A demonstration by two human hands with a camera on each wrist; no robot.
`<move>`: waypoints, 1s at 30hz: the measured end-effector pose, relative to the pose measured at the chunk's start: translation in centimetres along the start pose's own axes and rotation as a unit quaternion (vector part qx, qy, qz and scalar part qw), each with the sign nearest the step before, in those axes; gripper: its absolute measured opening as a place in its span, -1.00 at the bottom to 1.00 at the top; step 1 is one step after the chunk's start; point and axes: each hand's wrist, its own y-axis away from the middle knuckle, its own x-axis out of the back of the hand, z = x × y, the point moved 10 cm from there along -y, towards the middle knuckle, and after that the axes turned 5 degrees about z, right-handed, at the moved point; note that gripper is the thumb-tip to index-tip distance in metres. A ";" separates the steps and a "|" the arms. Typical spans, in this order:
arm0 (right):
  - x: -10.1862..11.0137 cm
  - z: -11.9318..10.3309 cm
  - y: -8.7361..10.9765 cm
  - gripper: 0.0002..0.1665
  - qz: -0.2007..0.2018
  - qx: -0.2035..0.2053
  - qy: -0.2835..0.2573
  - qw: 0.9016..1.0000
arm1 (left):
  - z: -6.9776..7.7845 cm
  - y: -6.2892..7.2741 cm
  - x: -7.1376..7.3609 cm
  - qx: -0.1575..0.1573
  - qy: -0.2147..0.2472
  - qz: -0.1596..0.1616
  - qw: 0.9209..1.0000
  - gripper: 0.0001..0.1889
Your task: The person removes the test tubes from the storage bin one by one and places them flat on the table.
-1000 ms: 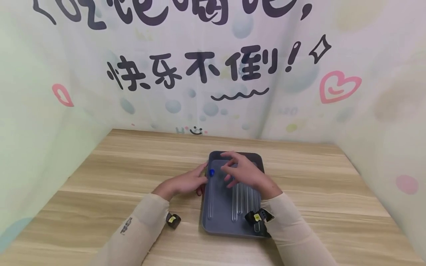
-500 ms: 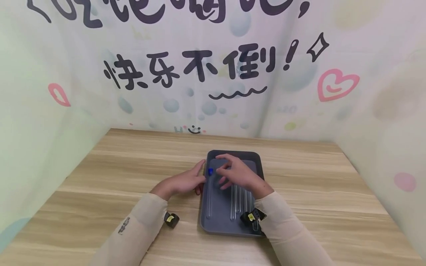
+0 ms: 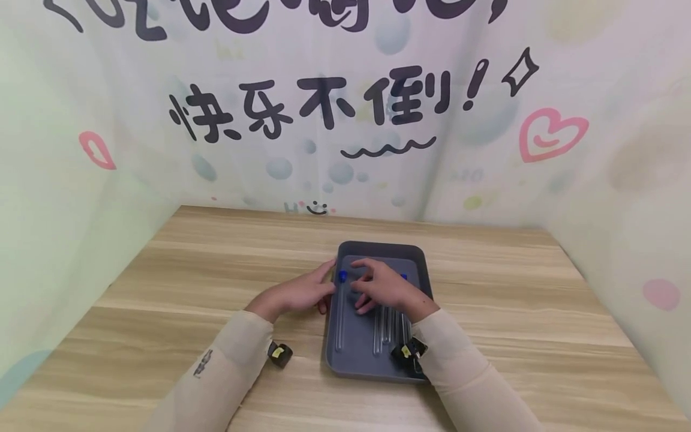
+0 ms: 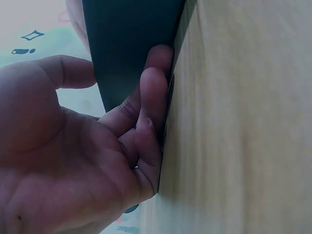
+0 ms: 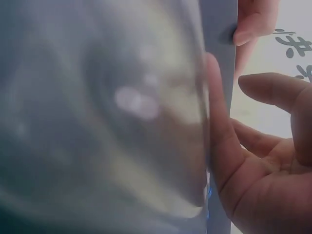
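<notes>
My left hand (image 3: 302,295) rests against the left outer wall of a dark grey tray (image 3: 372,375). In the left wrist view, the thumb touches the rim of the tray (image 4: 129,29) and the fingers lie against its wall. Over the tray hovers my right hand (image 3: 385,285), its fingers loosely bent and the thumb apart; I see nothing held. A clear tube with a blue cap (image 3: 341,312) lies along the tray's left side. Several more clear tubes (image 3: 381,333) lie side by side on the right, partly hidden by the right hand and wrist.
The tray stands on a wood-grain table (image 3: 216,252). A white printed curtain (image 3: 259,174) hangs behind the table and along both sides. Close to the right wrist camera, a blurred clear surface (image 5: 107,117) fills much of the view.
My right hand has lowered slightly toward the near side of the tray, and a blue cap now shows beyond it. My left hand has stayed against the wall.
</notes>
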 end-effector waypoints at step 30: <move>-2.2 0.7 0.2 -0.04 -0.093 -0.014 -0.049 0.994 | 0.2 0.1 0.0 0.004 -0.011 -0.001 1.000 -0.26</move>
